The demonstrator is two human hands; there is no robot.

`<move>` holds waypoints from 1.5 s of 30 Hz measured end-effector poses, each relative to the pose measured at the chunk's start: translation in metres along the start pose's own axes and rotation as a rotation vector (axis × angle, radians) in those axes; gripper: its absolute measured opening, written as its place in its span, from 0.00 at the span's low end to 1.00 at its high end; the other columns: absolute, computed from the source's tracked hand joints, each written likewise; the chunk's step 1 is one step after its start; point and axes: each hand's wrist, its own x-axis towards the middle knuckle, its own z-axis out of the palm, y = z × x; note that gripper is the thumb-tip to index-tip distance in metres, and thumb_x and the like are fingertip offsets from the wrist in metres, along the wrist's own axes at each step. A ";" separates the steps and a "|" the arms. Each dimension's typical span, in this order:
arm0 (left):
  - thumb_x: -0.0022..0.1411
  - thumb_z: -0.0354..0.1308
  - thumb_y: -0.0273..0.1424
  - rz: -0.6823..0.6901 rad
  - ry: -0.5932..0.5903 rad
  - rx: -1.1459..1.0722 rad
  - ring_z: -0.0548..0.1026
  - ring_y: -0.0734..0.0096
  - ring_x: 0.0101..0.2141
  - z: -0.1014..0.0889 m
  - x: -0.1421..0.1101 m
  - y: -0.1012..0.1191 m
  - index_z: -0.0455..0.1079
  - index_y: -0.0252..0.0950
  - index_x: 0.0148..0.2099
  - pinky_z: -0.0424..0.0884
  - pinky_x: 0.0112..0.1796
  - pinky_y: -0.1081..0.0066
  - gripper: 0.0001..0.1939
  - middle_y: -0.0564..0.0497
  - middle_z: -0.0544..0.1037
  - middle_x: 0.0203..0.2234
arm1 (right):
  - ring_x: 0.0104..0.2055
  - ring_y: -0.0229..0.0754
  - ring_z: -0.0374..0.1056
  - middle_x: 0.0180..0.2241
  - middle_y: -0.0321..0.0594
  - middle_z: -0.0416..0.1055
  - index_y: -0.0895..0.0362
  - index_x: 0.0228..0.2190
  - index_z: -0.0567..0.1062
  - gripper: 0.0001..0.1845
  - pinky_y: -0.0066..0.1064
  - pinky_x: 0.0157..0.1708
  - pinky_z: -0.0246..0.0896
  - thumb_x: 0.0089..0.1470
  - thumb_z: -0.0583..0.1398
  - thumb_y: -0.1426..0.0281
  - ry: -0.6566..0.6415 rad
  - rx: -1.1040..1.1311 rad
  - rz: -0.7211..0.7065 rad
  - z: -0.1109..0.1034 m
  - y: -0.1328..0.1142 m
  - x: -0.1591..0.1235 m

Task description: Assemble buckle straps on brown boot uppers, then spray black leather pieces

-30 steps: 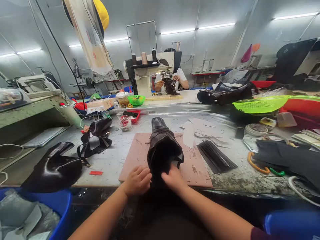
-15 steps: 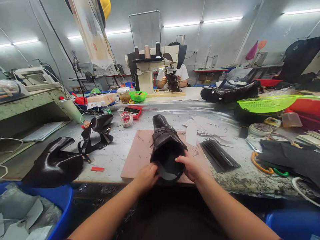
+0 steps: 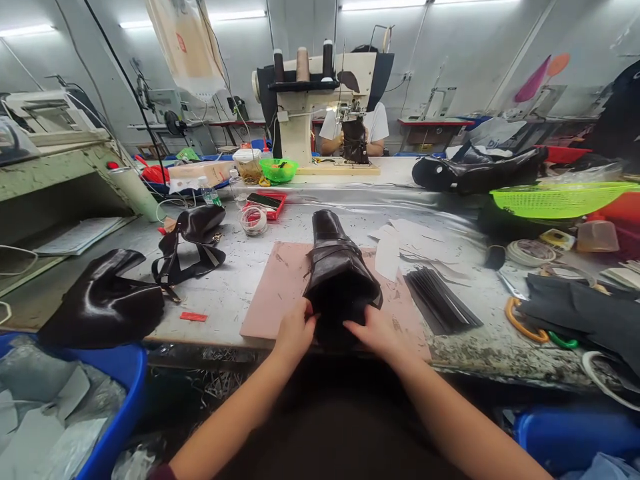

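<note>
A dark brown leather boot upper [image 3: 334, 250] with straps across it lies on a pinkish board [image 3: 260, 307], its wide mouth facing me. My left hand [image 3: 296, 330] pinches the left edge of that mouth. On the opposite edge is my right hand [image 3: 381, 333], its thumb inside the opening and its fingers hidden underneath. The inside of the upper is dark. Just right of the board lies a bundle of thin black strips [image 3: 443, 300], below some white paper pieces [image 3: 387, 257].
At left lie more brown leather pieces [image 3: 113, 297] and a red strip [image 3: 193, 317]. Orange-handled scissors [image 3: 520, 320] and black sheets [image 3: 575, 310] occupy the right. A blue bin [image 3: 133, 393] stands below left. Across the table, a person [image 3: 377, 127] works behind a sewing machine [image 3: 297, 123].
My left hand has moved up along the mouth's edge. The grey patch seen inside the mouth no longer shows, and the opening looks darker. The whole view has shifted slightly.
</note>
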 end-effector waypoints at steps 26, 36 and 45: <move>0.57 0.50 0.49 0.905 -0.203 0.551 0.58 0.51 0.56 0.019 -0.025 -0.009 0.56 0.23 0.58 0.55 0.54 0.58 0.37 0.33 0.61 0.55 | 0.38 0.46 0.70 0.35 0.44 0.75 0.58 0.35 0.75 0.11 0.30 0.35 0.61 0.49 0.60 0.67 -0.161 -0.459 -0.065 -0.029 -0.002 0.011; 0.52 0.60 0.40 0.939 -0.390 0.477 0.49 0.55 0.60 0.016 -0.007 0.001 0.63 0.31 0.50 0.51 0.57 0.58 0.26 0.37 0.53 0.60 | 0.32 0.45 0.70 0.28 0.45 0.75 0.59 0.27 0.74 0.05 0.29 0.28 0.57 0.45 0.60 0.71 -0.105 -0.579 -0.026 -0.029 0.010 0.030; 0.56 0.57 0.31 0.827 -0.414 0.421 0.62 0.58 0.55 0.030 0.002 0.015 0.57 0.34 0.58 0.60 0.53 0.60 0.28 0.43 0.65 0.55 | 0.35 0.47 0.69 0.30 0.43 0.73 0.55 0.28 0.74 0.06 0.35 0.34 0.60 0.49 0.57 0.69 -0.016 -0.675 -0.134 -0.053 -0.017 -0.001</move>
